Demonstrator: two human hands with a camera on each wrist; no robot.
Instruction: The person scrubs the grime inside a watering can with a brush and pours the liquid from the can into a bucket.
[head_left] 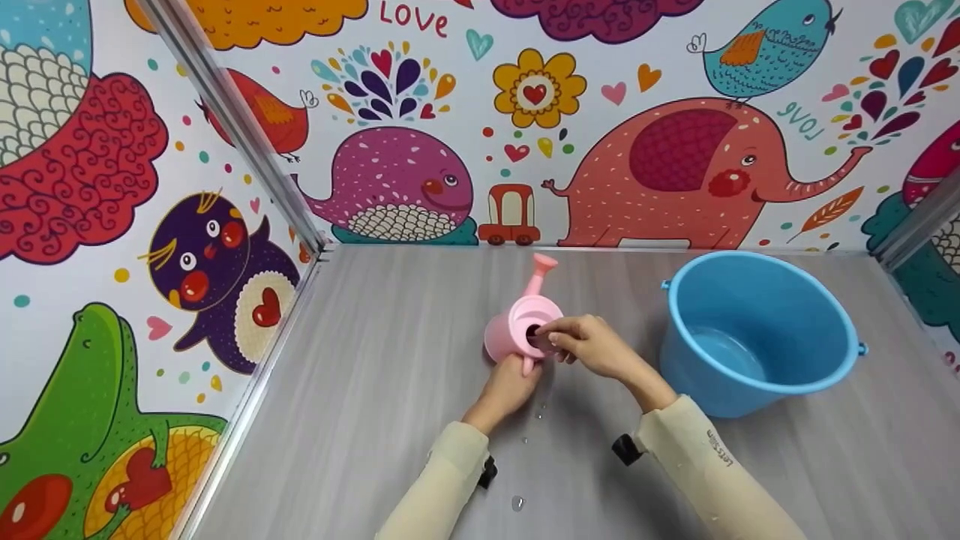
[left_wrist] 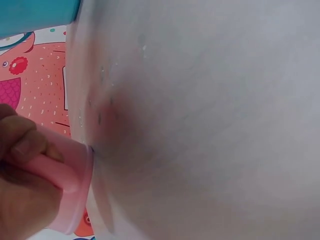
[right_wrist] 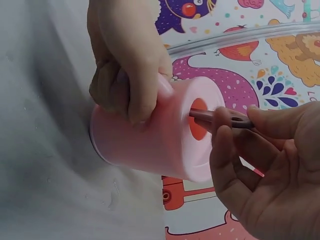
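Observation:
A pink watering can (head_left: 497,339), its spout pointing away, is at the middle of the grey table. My left hand (head_left: 511,388) has its fingers curled round the can's handle, as the left wrist view also shows. Between the thumb and fingers of my right hand (right_wrist: 270,170) is a slim, dark reddish-brown piece (right_wrist: 206,115); its kind is unclear. The tapered end of this piece points into the round opening (right_wrist: 199,131) in the can's top. Whether the can's base touches the table cannot be told.
A large blue bucket (head_left: 679,375) stands to the right of the hands, with its inside visible. Water drops (head_left: 518,502) lie on the table (head_left: 360,420) in front of the can. Printed wall panels (head_left: 442,97) close off the back and left.

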